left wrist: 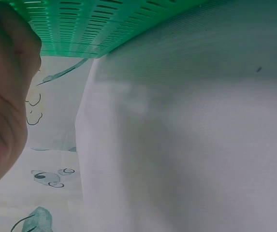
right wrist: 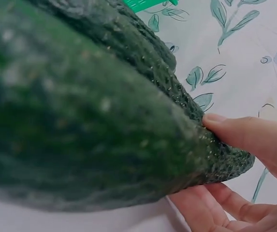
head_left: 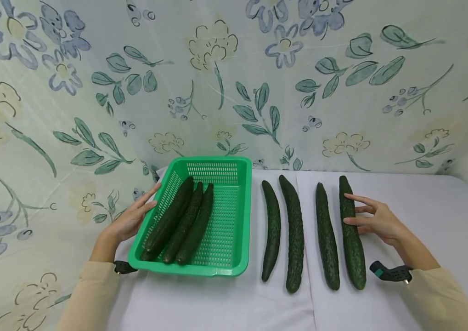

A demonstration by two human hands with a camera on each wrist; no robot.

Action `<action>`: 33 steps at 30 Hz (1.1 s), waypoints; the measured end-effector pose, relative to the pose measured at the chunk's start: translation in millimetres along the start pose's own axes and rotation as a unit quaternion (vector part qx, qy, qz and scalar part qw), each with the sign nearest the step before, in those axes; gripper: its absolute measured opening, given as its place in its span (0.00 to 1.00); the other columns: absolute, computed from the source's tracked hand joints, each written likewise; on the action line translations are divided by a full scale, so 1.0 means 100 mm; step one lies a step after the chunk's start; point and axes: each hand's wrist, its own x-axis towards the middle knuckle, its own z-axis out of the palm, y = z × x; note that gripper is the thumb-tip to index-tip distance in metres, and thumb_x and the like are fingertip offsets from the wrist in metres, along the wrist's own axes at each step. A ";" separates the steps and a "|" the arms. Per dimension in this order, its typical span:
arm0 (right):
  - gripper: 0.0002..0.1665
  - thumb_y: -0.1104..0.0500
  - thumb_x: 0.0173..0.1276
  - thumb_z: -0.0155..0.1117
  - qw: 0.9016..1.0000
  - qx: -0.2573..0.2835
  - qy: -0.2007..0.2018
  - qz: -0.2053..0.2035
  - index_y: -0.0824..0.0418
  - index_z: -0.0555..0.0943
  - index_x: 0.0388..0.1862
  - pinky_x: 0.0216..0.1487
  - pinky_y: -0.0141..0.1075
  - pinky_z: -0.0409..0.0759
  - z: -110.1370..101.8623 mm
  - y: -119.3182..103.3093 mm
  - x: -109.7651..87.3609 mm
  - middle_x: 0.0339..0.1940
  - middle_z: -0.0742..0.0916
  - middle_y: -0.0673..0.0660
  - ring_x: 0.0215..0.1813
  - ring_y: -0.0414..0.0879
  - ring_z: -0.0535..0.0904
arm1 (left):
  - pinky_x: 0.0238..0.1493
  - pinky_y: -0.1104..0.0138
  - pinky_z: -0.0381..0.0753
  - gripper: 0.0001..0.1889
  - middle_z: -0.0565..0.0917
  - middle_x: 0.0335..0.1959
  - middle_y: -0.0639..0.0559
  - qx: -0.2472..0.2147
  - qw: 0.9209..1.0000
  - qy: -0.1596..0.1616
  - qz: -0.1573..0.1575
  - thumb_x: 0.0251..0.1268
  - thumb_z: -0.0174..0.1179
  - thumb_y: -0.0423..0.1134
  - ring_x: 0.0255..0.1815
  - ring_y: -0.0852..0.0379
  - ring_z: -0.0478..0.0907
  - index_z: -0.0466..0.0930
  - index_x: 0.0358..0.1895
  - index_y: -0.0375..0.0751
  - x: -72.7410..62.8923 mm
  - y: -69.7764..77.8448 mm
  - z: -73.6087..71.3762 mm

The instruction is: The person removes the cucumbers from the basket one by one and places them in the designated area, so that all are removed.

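Note:
A green plastic basket (head_left: pixel 221 230) stands left of centre in the head view, with several dark green cucumbers (head_left: pixel 192 220) lying side by side in its left half. My left hand (head_left: pixel 128 223) rests against the basket's left side, its fingers extended along the rim. To the right, my right hand (head_left: pixel 378 220) holds the rightmost cucumber (head_left: pixel 354 262) near its far end. Close up in the right wrist view, thumb and fingers pinch that cucumber (right wrist: pixel 90 125) from both sides. The left wrist view shows the basket's slotted wall (left wrist: pixel 80 24) beside the hand; the fingertips are hidden.
Between basket and right hand, more cucumbers lie lengthwise on the white cloth: a slim curved one (head_left: pixel 272 230), a long bumpy one (head_left: pixel 293 234) and a straighter one (head_left: pixel 327 239). A floral curtain (head_left: pixel 225 92) hangs behind the table (head_left: pixel 217 303) and along its left side.

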 end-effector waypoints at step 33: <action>0.48 0.52 0.68 0.71 0.996 -0.082 0.039 -0.001 0.67 0.58 0.78 0.36 0.41 0.85 0.07 -0.05 0.03 0.58 0.72 0.79 0.33 0.54 0.86 | 0.53 0.61 0.80 0.30 0.47 0.78 0.38 0.007 1.000 0.005 -0.001 0.85 0.35 0.44 0.62 0.59 0.75 0.35 0.81 0.68 0.01 0.00 0.01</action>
